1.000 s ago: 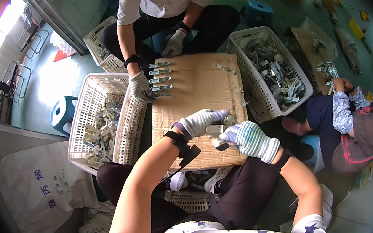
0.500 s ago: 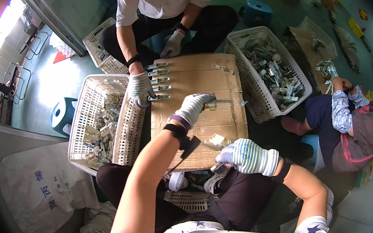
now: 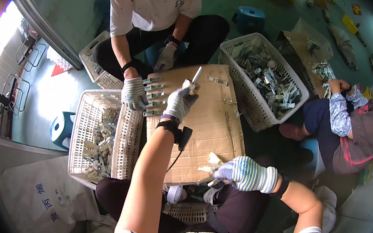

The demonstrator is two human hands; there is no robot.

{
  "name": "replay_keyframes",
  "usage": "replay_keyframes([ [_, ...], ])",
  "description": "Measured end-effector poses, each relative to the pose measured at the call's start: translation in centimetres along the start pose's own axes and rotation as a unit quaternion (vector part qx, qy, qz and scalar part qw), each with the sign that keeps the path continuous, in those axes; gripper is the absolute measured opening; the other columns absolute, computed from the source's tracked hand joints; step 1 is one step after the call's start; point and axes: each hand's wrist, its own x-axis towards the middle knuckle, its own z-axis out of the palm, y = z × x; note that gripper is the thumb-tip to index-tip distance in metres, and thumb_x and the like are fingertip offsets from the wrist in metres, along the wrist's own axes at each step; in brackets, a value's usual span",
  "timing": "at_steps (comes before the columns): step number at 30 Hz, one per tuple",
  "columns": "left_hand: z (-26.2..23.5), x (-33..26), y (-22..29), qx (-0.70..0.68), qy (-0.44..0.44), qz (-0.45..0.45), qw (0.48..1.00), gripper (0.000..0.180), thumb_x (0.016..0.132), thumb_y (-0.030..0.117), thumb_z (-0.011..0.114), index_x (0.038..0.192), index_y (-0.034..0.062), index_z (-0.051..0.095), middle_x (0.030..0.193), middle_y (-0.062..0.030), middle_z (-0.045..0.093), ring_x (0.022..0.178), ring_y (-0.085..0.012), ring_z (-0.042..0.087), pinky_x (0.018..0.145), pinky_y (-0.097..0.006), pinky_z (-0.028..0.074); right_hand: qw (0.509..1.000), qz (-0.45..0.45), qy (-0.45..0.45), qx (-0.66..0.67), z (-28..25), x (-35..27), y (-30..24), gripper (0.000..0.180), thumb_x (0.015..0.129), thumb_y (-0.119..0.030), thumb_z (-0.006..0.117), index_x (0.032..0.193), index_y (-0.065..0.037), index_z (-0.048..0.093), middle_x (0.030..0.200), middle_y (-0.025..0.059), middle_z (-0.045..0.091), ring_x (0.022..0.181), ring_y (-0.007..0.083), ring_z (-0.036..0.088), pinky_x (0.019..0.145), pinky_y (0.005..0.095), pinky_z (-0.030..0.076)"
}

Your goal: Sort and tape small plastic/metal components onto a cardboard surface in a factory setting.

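Note:
My left hand, in a white work glove, is stretched out over the cardboard board and grips a small metal part with a pale strip sticking up. My right hand, in a striped glove, rests at the board's near edge beside a few small pale plastic pieces; its fingers curl around one of them. A row of finished metal parts lies at the board's far left, where another person's gloved hand touches them.
A white basket of metal parts stands right of the board, another white basket to its left. A person sits across the board, another crouches at the right. Blue stools, yellow crates and a white sack lie around on the green floor.
My left hand has moved away from my right hand and reached forward across the board with the metal part. My right hand has dropped back to the near edge.

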Motion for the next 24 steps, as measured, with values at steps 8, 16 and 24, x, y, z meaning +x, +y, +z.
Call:
replay_keyframes([
  [8, -4.9, 4.1, -3.5, 0.072, 0.144, 0.017, 0.987, 0.019, 0.089, 0.005, 0.051, 0.108, 0.0020, 0.053, 0.099, -0.0112, 0.060, 0.083, -0.0216, 0.062, 0.067, -0.034, 0.059, 1.000, 0.018, 0.016, 0.014, -0.3, 0.2, 0.7, 0.025, 0.079, -0.013, 0.062, 0.104, -0.010, 0.063, 0.083, 0.0144, 0.066, 0.071, 0.0315, 0.064, 0.061, 0.0406, 0.051],
  [16, -5.5, 1.5, -5.0, 0.180, 0.266, 0.060, 0.945, 0.024, 0.084, 0.000, 0.053, 0.108, 0.0006, 0.051, 0.084, -0.0104, 0.057, 0.068, -0.0198, 0.059, 0.064, -0.036, 0.059, 1.000, 0.026, -0.002, -0.008, -1.7, 0.4, 0.6, 0.026, 0.080, -0.012, 0.060, 0.106, -0.010, 0.062, 0.089, 0.0133, 0.067, 0.074, 0.0297, 0.065, 0.063, 0.0388, 0.052],
  [24, -2.7, -11.3, -2.1, 0.195, -0.050, 0.039, 0.979, 0.032, 0.088, 0.011, 0.063, 0.119, 0.0037, 0.059, 0.111, -0.0066, 0.064, 0.100, -0.0143, 0.060, 0.093, -0.026, 0.045, 0.983, 0.166, 0.025, 0.072, -5.5, 1.5, -2.2, 0.041, 0.073, -0.002, 0.066, 0.113, -0.005, 0.057, 0.094, 0.0161, 0.066, 0.080, 0.0328, 0.066, 0.071, 0.0367, 0.055],
])
